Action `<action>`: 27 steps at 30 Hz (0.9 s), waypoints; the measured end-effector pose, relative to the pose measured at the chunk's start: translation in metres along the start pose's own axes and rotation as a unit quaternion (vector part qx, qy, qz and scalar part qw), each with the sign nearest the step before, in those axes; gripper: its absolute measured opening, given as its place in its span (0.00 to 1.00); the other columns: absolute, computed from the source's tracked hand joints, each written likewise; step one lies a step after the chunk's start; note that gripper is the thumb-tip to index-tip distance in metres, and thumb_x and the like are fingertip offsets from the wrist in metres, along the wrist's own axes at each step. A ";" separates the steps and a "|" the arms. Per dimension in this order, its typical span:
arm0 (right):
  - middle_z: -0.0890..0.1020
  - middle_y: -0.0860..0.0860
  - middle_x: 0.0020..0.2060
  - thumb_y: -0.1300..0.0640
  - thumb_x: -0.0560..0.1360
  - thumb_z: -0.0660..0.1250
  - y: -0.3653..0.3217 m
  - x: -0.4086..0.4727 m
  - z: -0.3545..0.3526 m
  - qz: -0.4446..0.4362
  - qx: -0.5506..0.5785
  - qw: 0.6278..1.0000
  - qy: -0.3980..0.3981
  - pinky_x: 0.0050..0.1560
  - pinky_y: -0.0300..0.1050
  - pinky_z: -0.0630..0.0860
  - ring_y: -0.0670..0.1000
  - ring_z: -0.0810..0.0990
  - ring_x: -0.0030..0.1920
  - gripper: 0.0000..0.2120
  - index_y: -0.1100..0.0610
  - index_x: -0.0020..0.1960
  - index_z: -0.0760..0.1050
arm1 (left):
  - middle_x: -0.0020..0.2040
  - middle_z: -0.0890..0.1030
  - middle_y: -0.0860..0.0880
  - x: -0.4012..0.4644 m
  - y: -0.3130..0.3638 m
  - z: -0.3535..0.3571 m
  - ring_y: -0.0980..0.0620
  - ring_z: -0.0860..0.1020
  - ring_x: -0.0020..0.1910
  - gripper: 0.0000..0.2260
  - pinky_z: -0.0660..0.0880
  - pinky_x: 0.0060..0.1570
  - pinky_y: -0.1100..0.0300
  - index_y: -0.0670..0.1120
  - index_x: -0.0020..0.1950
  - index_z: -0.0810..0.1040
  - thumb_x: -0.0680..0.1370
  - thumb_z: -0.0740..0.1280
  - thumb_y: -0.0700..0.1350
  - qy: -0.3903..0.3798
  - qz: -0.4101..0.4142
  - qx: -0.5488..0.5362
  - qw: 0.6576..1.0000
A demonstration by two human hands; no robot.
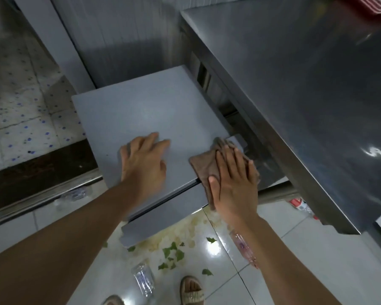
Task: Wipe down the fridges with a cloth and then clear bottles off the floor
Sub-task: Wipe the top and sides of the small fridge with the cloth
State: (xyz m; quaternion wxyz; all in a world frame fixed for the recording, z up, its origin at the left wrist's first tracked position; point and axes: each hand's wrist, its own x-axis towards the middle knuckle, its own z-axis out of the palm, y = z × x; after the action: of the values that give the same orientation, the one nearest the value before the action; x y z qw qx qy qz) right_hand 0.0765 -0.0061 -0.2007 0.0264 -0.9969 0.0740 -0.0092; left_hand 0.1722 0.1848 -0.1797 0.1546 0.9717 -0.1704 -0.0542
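**Wiping fridge top, floor littered**

Right hand flat, fingers straight, pressing brown cloth at fridge top's front-right corner. Left hand flat, bare. Steel counter crowds fridge's right. Below fridge front: bottles, leaf scraps.

— Where are the hands?
— Left hand lies flat, fingers straight, on the fridge top. Right hand presses flat at its right front corner, both arms outstretched.
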 end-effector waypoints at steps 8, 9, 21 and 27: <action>0.59 0.56 0.76 0.47 0.82 0.45 0.017 0.078 -0.012 -0.005 0.018 1.000 -0.008 0.74 0.55 0.55 0.58 0.57 0.76 0.26 0.58 0.77 0.54 | 0.73 0.67 0.50 0.000 -0.005 0.007 0.42 0.65 0.66 0.22 0.60 0.62 0.41 0.54 0.68 0.72 0.74 0.63 0.45 0.022 0.020 0.042 0.999; 0.60 0.56 0.76 0.49 0.82 0.48 0.023 0.070 -0.012 -0.012 0.025 1.000 -0.002 0.73 0.56 0.58 0.58 0.59 0.75 0.26 0.58 0.77 0.56 | 0.73 0.67 0.51 0.000 -0.005 0.006 0.42 0.65 0.66 0.22 0.59 0.62 0.41 0.55 0.68 0.71 0.73 0.61 0.46 0.016 0.015 0.042 0.999; 0.67 0.58 0.72 0.56 0.73 0.70 0.048 0.025 0.001 0.002 0.078 0.997 0.013 0.63 0.60 0.74 0.61 0.68 0.70 0.33 0.56 0.75 0.62 | 0.74 0.64 0.52 -0.001 -0.008 0.011 0.45 0.61 0.67 0.24 0.58 0.64 0.43 0.57 0.69 0.69 0.73 0.55 0.50 0.012 0.000 0.043 0.999; 0.61 0.55 0.75 0.55 0.78 0.61 0.031 0.061 -0.007 -0.019 0.056 0.998 -0.006 0.69 0.62 0.66 0.63 0.60 0.74 0.28 0.51 0.76 0.59 | 0.73 0.67 0.48 -0.004 -0.011 0.008 0.39 0.65 0.65 0.26 0.63 0.61 0.40 0.53 0.70 0.70 0.73 0.51 0.53 0.009 0.029 0.045 0.998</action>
State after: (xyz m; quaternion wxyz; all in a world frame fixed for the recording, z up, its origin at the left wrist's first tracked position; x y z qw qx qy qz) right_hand 0.1324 -0.0463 -0.1945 0.0821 -0.9951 0.0541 -0.0074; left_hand 0.1707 0.1942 -0.1903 0.1134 0.9727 -0.1999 -0.0333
